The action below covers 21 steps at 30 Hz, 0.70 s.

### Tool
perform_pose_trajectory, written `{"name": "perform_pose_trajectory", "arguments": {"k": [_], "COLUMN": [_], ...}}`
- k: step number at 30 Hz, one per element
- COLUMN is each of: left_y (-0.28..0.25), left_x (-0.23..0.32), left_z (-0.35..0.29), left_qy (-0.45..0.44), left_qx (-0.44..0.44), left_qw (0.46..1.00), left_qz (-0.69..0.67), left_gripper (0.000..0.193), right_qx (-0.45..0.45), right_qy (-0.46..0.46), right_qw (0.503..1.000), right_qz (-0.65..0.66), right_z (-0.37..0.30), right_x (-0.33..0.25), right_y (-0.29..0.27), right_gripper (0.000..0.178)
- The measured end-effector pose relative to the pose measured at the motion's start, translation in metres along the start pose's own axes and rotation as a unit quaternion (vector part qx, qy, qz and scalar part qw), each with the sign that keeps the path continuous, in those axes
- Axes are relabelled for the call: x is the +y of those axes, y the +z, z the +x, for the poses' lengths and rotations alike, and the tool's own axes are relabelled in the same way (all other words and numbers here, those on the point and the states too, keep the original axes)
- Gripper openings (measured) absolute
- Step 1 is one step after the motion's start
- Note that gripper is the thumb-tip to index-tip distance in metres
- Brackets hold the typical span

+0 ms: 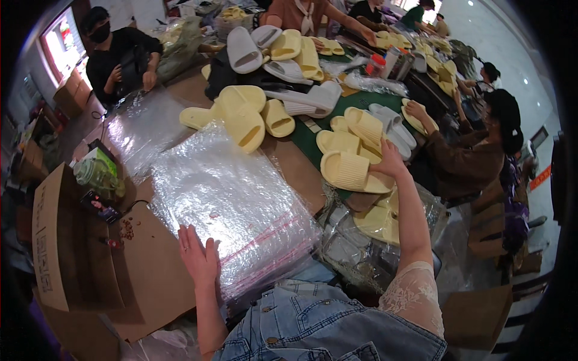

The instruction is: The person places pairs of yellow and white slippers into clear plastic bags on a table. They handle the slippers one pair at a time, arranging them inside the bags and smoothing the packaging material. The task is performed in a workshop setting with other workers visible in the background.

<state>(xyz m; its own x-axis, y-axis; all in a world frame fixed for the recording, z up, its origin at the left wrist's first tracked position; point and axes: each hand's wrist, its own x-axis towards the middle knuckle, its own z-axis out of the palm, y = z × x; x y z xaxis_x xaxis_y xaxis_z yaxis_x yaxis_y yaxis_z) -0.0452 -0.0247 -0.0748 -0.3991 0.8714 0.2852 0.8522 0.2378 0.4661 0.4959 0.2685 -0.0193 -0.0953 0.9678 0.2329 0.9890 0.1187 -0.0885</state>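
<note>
My left hand (198,251) lies flat and open, fingers stretched, at the left edge of a stack of clear plastic bags (223,186) with pink strips along the near side. My right arm reaches forward. The right hand (391,160) is closed at the side of a ribbed yellow slipper (344,171), its thumb at the slipper's edge; part of the grip is hidden. Other yellow slippers (363,125) lie against it, with a grey pair (394,127) just beyond. Past the bags lies a heap of yellow slippers (244,111).
On the left stand an open cardboard box (51,240), a green-lidded jar (96,177) and a phone (100,206). Bagged slippers (378,222) lie by my right forearm. Grey slippers (244,51) are piled at the back. Co-workers sit or stand around the table, one (475,150) close on the right.
</note>
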Motion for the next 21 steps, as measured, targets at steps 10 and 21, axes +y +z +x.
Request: {"name": "perform_pose_trajectory", "arguments": {"k": [10, 21], "left_y": [0.002, -0.002], "left_x": [0.002, 0.009], "left_z": [0.002, 0.001], "left_qy": [-0.016, 0.01], "left_qx": [-0.014, -0.027], "left_qw": [0.998, 0.999], "left_qz": [-0.061, 0.023], "left_gripper": [0.07, 0.075], "right_qx": [0.203, 0.01], "right_qy": [0.025, -0.106], "right_qw": [0.927, 0.878], "right_qz": [0.313, 0.467], "right_z": [-0.009, -0.11], "right_x": [-0.044, -0.266], "right_y": [0.016, -0.027], "right_gripper": [0.02, 0.02]}}
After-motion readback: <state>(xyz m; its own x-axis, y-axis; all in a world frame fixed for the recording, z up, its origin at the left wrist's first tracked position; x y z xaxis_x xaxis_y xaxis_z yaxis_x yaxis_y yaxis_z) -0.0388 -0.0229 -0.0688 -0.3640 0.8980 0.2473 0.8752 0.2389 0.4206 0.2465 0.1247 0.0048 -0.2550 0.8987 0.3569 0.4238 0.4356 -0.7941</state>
